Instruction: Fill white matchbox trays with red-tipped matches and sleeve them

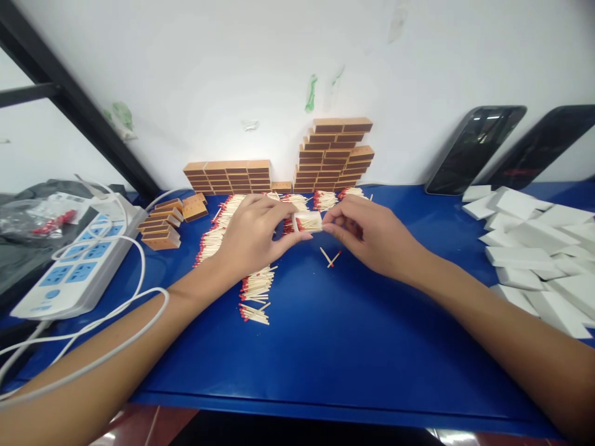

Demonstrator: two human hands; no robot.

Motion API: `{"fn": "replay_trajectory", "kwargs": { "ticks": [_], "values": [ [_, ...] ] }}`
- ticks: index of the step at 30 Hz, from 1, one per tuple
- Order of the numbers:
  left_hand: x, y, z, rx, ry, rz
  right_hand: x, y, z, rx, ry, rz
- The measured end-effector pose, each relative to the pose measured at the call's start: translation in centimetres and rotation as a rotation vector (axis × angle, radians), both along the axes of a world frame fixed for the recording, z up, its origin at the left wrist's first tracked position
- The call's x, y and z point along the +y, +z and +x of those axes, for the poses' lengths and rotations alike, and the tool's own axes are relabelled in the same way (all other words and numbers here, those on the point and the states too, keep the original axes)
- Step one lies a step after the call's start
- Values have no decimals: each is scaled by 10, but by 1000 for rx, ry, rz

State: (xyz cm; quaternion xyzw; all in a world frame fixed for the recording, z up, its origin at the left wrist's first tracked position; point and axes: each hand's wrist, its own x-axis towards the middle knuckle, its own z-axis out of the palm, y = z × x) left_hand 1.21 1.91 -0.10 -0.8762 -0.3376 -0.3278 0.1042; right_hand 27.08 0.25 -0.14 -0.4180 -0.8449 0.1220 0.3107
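Observation:
Between my two hands is a small white matchbox tray (308,221) with red-tipped matches lying inside it. My left hand (260,229) grips the tray's left end between thumb and fingers. At the tray's right end, my right hand (360,229) has its thumb and forefinger closed against the edge; the other fingers curl in. Two loose matches (330,257) lie crossed on the blue table just below the tray. Rows of piled matches (257,287) spread beneath and around my left hand, and more match bundles (325,200) lie behind the tray.
Stacked brown matchbox sleeves (227,177) and a taller stack (332,155) stand along the wall. Loose sleeves (160,226) sit left, beside a white power strip (79,266) with trailing cables. White trays (534,241) are heaped right, before two phones (476,148) leaning on the wall.

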Motion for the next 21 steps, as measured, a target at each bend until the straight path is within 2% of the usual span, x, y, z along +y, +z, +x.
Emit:
{"fn": "replay_trajectory", "kwargs": {
  "ticks": [6,10,13,21],
  "values": [
    [3,-1,-3,-14,100,-21,2,2,5,-83,69,-173],
    [4,-2,-3,-8,97,-6,0,7,10,-171,162,-330],
    [4,-3,-3,-13,76,-4,0,7,11,-172,179,-431],
    [4,-4,-3,-8,75,0,0,8,9,-175,157,-446]
  ]
}}
